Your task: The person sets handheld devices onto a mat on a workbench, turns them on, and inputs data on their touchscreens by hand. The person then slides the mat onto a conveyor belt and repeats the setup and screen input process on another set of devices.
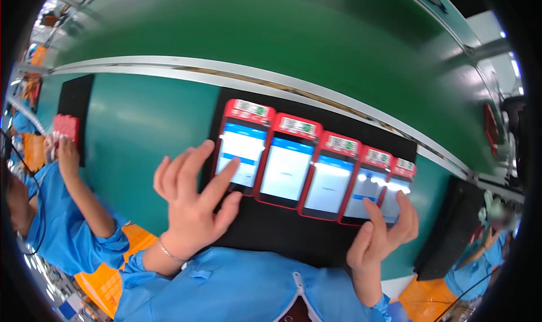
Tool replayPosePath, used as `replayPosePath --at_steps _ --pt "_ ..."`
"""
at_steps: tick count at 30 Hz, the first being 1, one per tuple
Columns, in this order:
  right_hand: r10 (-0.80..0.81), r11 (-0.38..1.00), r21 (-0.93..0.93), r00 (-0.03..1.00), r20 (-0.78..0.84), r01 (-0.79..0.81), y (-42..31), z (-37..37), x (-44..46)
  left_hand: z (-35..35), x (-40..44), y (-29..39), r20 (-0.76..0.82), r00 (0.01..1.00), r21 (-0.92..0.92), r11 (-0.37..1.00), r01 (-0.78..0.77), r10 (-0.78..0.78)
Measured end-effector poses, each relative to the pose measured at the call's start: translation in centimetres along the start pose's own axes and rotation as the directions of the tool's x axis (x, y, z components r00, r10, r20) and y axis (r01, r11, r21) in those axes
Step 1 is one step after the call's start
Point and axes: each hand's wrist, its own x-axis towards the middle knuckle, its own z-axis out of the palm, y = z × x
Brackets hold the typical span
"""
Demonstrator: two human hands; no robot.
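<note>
Several red-framed touchscreen handsets, each with a white barcode label on its top end, lie side by side on a black mat (265, 223). My left hand (192, 209) is open, fingers spread, over the leftmost handset (244, 144); its index fingertip is at the lit blue-and-white screen. At the right end, my right hand (387, 237) is open too, its fingers bent and apart. One fingertip is at the lower screen of the second handset from the right (370, 181), another over the rightmost handset (398, 185). Neither hand grips anything.
A metal rail (186, 64) runs behind the mat, with a green surface (271, 28) beyond. At left, a co-worker's hands (69, 155) hold a red object (66, 127) by another black mat (73, 99). A black pad (451, 226) lies at right, near another person in blue (480, 268).
</note>
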Motion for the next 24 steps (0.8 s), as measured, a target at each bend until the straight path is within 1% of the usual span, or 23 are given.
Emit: replayPosePath --at_steps 3,4,6,8,11,14,17,18,20,22,24 --pt "0.013 0.998 0.063 0.997 -0.073 -0.008 0.3 -0.2 0.3 -0.7 0.5 0.1 0.000 1.000 0.025 0.999 -0.026 0.026" --pt "0.018 0.999 0.041 0.997 -0.071 -0.015 0.5 -0.4 0.5 -1.0 0.7 0.1 -0.013 0.999 0.034 0.999 -0.030 0.031" --pt "0.010 0.997 0.076 0.995 -0.095 -0.002 0.8 -0.7 1.1 -1.6 1.1 -0.1 -0.024 0.999 0.029 0.999 -0.037 0.038" --pt "0.008 0.997 0.076 0.997 -0.080 -0.002 1.0 -0.8 1.7 -1.9 1.5 -0.2 -0.029 0.998 0.069 0.996 -0.053 0.055" --pt "0.003 0.993 0.120 0.999 -0.041 0.002 1.1 -0.5 2.1 -1.9 1.9 0.0 -0.022 0.998 0.057 0.997 -0.051 0.052" --pt "0.000 0.990 0.143 1.000 -0.028 0.004 1.1 -0.4 2.4 -1.8 1.9 0.1 -0.017 0.998 0.058 0.997 -0.056 0.057" --pt "-0.011 0.992 0.127 1.000 -0.017 0.014 1.0 -0.3 2.5 -1.6 1.9 0.2 -0.013 0.998 0.052 0.997 -0.053 0.053" --pt "-0.018 0.988 0.152 0.999 -0.027 0.022 0.9 -0.3 2.6 -1.7 1.9 0.1 -0.009 0.999 0.057 0.997 -0.044 0.045" --pt "-0.030 0.997 0.065 0.999 0.021 0.028 0.9 -0.6 2.7 -1.6 2.2 0.1 -0.045 0.998 0.027 0.999 -0.047 0.048" --pt "-0.024 0.997 0.068 0.998 0.059 0.020 0.8 -0.6 2.7 -1.8 2.3 0.1 0.000 0.999 -0.008 0.999 -0.038 0.038" --pt "-0.025 0.998 0.051 0.999 0.043 0.023 0.6 -0.7 2.4 -1.7 2.2 -0.1 -0.004 0.999 -0.015 0.999 -0.048 0.048"
